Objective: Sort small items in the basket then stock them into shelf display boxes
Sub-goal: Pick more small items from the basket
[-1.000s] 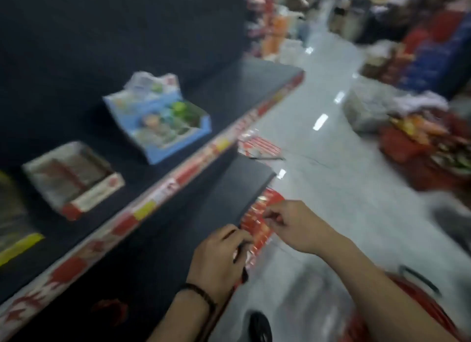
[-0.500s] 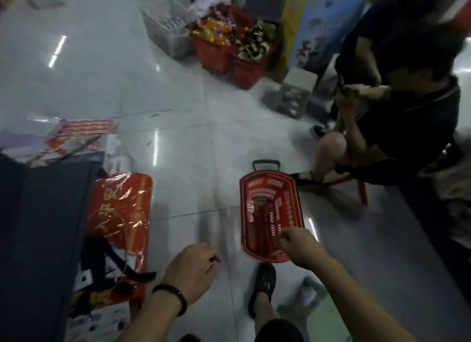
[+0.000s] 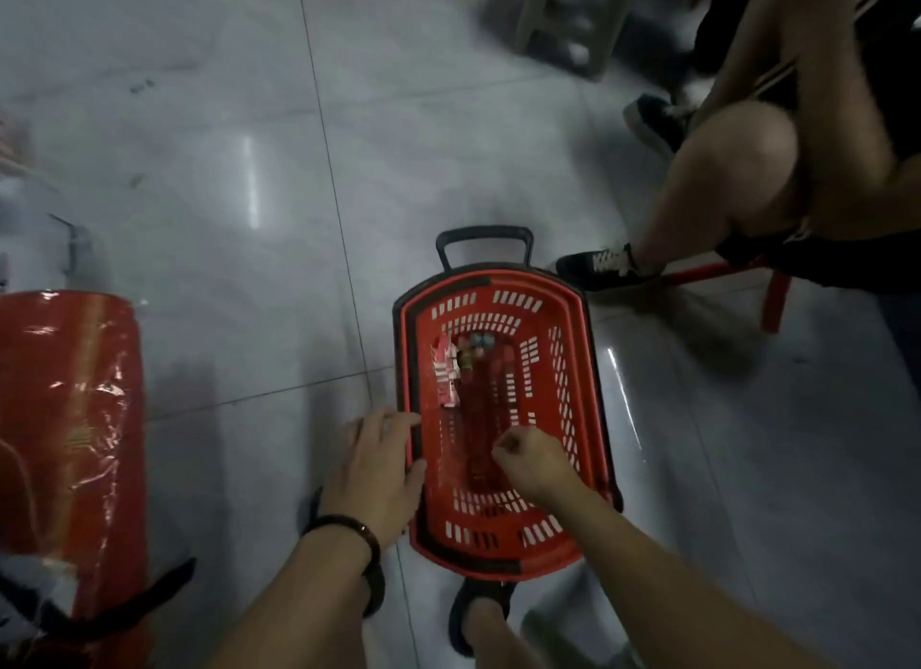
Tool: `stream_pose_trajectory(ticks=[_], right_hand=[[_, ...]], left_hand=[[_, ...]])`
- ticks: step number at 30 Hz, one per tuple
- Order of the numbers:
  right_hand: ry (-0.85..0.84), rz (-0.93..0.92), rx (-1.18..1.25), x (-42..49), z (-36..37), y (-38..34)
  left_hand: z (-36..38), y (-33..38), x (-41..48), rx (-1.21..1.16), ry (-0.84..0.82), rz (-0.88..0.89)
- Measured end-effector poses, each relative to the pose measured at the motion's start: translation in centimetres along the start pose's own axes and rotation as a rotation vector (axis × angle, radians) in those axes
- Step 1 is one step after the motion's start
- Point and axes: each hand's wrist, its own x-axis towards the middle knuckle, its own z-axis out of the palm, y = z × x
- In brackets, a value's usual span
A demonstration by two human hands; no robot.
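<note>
A red plastic basket [image 3: 568, 369] with a black handle stands on the tiled floor below me. Several small packets [image 3: 448, 374] lie at its far left, red-and-white wrappers with a few small coloured pieces beside them. My left hand [image 3: 376, 469] rests with straight fingers against the basket's left rim. Over the basket's near half hangs my right hand [image 3: 533, 464], its fingers curled, with nothing visible in them. No shelf or display box is in view.
A seated person's legs [image 3: 717, 180] and dark shoes are just right of the basket, on a red stool [image 3: 747, 275]. A red foil-wrapped bundle [image 3: 70, 444] lies on the floor at left. My own foot [image 3: 478, 613] is behind the basket.
My view has swung from the shelf down to the floor. Both hands have dropped to the basket, the left reaching its rim and the right moving over its inside.
</note>
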Motion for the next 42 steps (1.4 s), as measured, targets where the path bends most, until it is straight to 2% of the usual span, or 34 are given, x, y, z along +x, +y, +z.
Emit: stream_pose_trajectory(ticks=[7,11,16,23,31,34,37,40,42], right_hand=[[0.040,0.121,0.142,18.4,9.0,3.7],[0.082,0.146,0.237,25.6,13.2,3.7],[0.120,0.153,0.337,30.2,16.0,2.3],[0.153,0.279,0.634,31.5,17.6,2.6],[0.049,0.315,0.945,30.8,17.8,4.1],[0.105,0.314,0.820,29.6,18.5,5.1],[0.227,0.266,0.645,25.3,17.7,5.2],[0.339,0.129,0.637,17.9,14.6,2.4],[0.358,0.040,0.655,12.9,12.2,-0.1]], left_hand=[[10.8,-4.0,10.4,-0.151,0.252,-0.141],[14.2,-5.8,11.7,-0.261,0.297,-0.122],[15.1,-7.0,11.8,-0.321,0.335,-0.051],[15.2,-7.3,12.2,-0.338,0.343,-0.007],[15.2,-7.3,12.4,-0.361,0.352,-0.036],[15.3,-7.4,12.5,-0.360,0.338,-0.039],[14.5,-6.9,12.5,-0.333,0.247,-0.068],[11.9,-5.5,11.4,-0.261,0.194,-0.158],[9.6,-4.2,10.1,-0.399,0.205,-0.277]])
